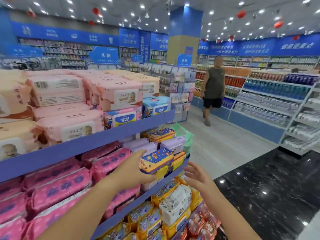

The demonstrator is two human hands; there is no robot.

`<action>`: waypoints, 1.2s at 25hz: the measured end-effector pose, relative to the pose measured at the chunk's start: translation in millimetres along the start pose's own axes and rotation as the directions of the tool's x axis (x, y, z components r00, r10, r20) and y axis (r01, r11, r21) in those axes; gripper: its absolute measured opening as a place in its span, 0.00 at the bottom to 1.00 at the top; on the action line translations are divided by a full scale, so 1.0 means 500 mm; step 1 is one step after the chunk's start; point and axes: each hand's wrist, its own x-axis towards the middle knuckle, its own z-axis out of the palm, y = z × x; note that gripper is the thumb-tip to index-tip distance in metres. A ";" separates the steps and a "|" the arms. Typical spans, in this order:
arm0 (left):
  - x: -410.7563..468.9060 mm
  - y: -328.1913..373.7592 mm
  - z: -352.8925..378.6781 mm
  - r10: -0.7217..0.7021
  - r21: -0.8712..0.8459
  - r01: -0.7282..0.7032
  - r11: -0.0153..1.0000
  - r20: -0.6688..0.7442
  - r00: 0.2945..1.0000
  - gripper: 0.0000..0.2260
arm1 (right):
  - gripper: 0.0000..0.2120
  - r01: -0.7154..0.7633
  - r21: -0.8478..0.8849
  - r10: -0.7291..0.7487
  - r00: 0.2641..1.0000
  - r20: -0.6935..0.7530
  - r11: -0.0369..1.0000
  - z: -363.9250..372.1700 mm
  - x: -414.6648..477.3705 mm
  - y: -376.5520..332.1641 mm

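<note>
We see glossy plastic film on the blue-and-yellow wipes pack [156, 162], and the pink wipes packs [60, 187] have the same shiny, wrinkled wrap. The purple shelf edge [69, 149] looks smooth and matt; the black floor tiles [277, 187] are polished.

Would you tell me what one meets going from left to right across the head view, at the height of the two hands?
At that height: pink wipe packs → left hand → blue-and-yellow pack, which that hand grips → right hand, open → glossy black floor.
</note>
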 end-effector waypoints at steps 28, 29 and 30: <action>0.201 0.042 0.201 -0.536 0.530 0.599 0.601 -0.289 0.793 0.42 | 0.23 0.794 -0.578 -0.105 0.602 0.792 0.188 -0.161 0.722 0.078; 0.181 0.047 0.208 -0.568 0.457 0.648 0.610 -0.318 0.759 0.40 | 0.21 0.794 -0.558 -0.128 0.596 0.792 0.242 -0.163 0.716 0.076; 0.156 0.049 0.214 -0.602 0.354 0.698 0.622 -0.352 0.716 0.36 | 0.19 0.777 -0.532 -0.140 0.600 0.787 0.337 -0.166 0.705 0.071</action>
